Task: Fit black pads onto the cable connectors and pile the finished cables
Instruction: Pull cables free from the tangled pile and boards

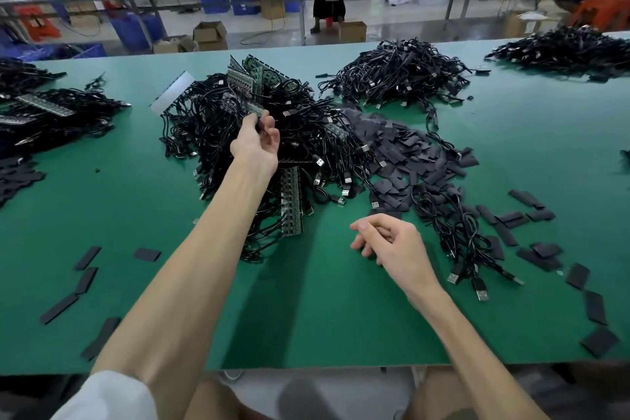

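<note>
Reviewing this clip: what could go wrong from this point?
1. The left hand pinches into the tangled cable pile, where circuit board strips are snarled in. A pull may drag several cables or a strip along.
2. Loose black pads lie by the near edge of the table. A passing forearm could sweep them off.

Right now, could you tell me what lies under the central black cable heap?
Under the black cable heap, green circuit boards poke out; flat black pads run beneath its right edge. Deeper is hidden.
</note>
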The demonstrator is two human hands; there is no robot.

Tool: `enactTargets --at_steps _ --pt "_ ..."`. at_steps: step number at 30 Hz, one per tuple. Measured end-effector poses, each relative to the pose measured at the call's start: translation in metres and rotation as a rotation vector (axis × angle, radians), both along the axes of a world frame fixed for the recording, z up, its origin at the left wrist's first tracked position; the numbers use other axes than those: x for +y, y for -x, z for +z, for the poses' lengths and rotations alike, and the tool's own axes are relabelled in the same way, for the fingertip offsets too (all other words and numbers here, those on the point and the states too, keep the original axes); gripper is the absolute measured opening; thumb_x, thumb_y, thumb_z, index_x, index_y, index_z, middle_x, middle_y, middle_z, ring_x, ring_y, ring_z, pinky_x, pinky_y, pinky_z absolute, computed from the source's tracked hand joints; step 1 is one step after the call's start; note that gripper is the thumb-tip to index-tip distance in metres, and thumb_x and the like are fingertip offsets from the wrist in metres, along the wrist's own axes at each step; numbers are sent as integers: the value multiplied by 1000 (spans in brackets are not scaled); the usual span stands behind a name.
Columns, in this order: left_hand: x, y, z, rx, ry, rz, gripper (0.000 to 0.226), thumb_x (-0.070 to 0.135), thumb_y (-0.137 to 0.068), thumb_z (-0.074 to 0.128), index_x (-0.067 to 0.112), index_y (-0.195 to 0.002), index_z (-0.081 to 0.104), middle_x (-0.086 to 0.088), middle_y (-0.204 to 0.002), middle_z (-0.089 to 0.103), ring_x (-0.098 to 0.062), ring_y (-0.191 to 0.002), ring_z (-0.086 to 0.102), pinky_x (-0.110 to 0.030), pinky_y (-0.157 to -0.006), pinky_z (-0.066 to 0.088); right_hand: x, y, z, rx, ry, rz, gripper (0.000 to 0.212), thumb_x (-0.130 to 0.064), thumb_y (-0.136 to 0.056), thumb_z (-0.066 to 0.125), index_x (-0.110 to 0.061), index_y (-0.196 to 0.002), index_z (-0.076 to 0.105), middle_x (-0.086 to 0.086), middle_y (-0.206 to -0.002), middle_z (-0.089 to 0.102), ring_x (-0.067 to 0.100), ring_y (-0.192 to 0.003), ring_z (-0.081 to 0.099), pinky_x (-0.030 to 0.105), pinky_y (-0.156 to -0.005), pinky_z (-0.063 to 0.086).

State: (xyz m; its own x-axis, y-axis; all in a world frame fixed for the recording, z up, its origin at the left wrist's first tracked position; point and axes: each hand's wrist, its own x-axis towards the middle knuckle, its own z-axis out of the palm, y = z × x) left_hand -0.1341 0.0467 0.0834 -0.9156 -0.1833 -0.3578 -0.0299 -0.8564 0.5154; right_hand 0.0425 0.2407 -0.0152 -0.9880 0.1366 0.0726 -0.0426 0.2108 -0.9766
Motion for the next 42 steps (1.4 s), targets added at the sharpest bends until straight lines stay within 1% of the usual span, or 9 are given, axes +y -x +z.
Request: enactTargets --at_steps 10,14,17,24,33,35,38,40,42 --pt "-22 -33 45 179 213 33 21 4 -99 56 7 -79 57 -3 -71 59 -8 -50 47 -20 -47 40 -2 0 3 -22 18 -12 15 -15 -99 63 -17 -92 76 2 -75 76 7 -62 62 11 -56 44" --pt "-17 -36 51 137 656 7 19 6 -95 60 6 -76 62 0 -65 60 -7 -47 53 -21 -48 44 -2 0 3 -28 14 -9 16 -12 -99 62 -16 -93 76 2 -75 76 7 -62 62 11 -56 44" --pt "-4 -48 28 89 944 -159 10 9 -96 61 4 -88 64 -2 -77 66 -5 -50 59 -22 -54 50 0 0 3 -27 8 -14 16 -12 -100 62 -17 -93 76 1 -75 76 7 -63 63 11 -56 44" --pt "27 -101 -24 75 698 -161 18 8 -101 53 9 -84 57 2 -68 66 -9 -50 62 -20 -48 46 -2 1 2 -24 16 -10 18 -10 -100 62 -17 -92 76 3 -75 76 8 -62 62 11 -55 44" --pt "-26 -134 -56 42 741 -351 22 23 -104 57 6 -90 58 -2 -65 65 -17 -55 61 -25 -46 45 -1 1 1 -14 11 -3 18 -10 -99 62 -18 -93 76 2 -75 76 7 -62 62 11 -56 44" --pt "-37 -131 -54 22 945 -470 31 31 -106 54 5 -93 61 -4 -72 66 -20 -51 61 -26 -42 42 -1 0 1 -13 15 2 18 -9 -99 62 -18 -93 76 2 -75 76 7 -62 62 11 -56 44" --pt "-47 -129 -46 -15 1680 -636 52 49 -105 45 12 -80 69 -2 -67 68 -22 -45 61 -28 -47 43 -1 0 0 -4 14 1 18 -8 -99 62 -17 -92 76 2 -75 76 8 -62 63 12 -56 45" --pt "-44 -131 -39 36 1971 -376 53 54 -103 44 21 -68 64 2 -60 62 -24 -50 57 -31 -50 37 -1 0 0 -3 14 1 19 -8 -99 62 -18 -92 77 2 -76 76 9 -63 63 12 -56 45" --pt "-30 -129 -26 172 1991 -42 46 53 -104 42 23 -72 54 6 -64 57 -16 -53 51 -30 -48 29 -1 0 0 -1 19 1 19 -8 -99 62 -18 -92 77 3 -76 76 10 -63 63 12 -56 45"
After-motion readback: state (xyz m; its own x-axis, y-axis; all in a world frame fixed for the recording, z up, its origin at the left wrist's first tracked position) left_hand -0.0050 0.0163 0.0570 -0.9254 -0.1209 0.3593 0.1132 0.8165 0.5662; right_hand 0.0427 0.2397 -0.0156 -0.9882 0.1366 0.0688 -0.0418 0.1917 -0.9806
